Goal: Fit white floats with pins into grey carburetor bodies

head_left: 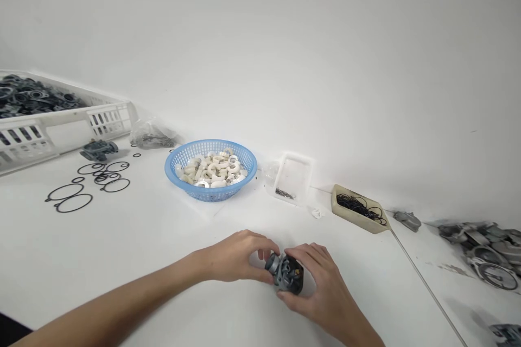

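Head view: I have left hand (pixel 240 255) and right hand (pixel 319 276) both pinching the metal part (pixel 290 277), nearer than the blue basket (pixel 210 193) and rightward; I judge the step two-handed handling, calling for steady grip. Farther: cream tray (pixel 353 220) right of basket, black rings (pixel 102 177) left; neither seems obstructive.

Left hand (pixel 234 256) and right hand (pixel 323 276) both curl inward.

The left grip (pixel 238 256) and right grip (pixel 321 277) are bare, like the slender forearms (pixel 136 303).
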Action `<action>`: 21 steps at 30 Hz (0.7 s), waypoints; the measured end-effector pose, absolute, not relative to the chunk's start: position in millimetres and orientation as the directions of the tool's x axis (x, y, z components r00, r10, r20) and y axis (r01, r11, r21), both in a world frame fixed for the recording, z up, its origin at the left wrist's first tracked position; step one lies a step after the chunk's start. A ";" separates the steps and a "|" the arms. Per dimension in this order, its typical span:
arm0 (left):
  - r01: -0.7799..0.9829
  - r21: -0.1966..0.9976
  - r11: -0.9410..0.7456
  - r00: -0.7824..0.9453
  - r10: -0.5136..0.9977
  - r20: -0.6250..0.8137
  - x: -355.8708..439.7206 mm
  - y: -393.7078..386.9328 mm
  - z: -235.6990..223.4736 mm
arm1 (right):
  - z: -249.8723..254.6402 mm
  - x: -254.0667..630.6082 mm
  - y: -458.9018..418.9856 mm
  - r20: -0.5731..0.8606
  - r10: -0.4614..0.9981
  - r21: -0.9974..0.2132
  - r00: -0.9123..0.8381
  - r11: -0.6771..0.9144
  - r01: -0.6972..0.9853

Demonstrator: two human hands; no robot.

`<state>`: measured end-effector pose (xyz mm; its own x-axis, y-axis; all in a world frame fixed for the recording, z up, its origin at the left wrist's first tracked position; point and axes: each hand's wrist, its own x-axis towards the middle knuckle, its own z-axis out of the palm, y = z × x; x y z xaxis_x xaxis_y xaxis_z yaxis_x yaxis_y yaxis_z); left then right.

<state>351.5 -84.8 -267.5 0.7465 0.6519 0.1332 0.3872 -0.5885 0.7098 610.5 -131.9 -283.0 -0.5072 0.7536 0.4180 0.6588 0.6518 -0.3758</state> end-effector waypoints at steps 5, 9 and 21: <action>0.420 0.678 -0.603 0.744 0.657 0.123 342.4 -83.3 -268.5 | -295.5 601.5 -132.4 0.414 0.768 -0.404 -0.488 0.635 0.658; 0.454 0.654 -0.605 0.743 0.663 0.098 341.9 -83.0 -268.6 | -312.8 603.5 -129.7 0.437 0.759 -0.373 -0.482 0.641 0.671; 0.479 0.736 -0.478 0.698 0.716 0.010 332.4 -81.2 -255.4 | -295.0 624.6 -127.5 0.537 0.759 -0.457 -0.368 0.628 0.630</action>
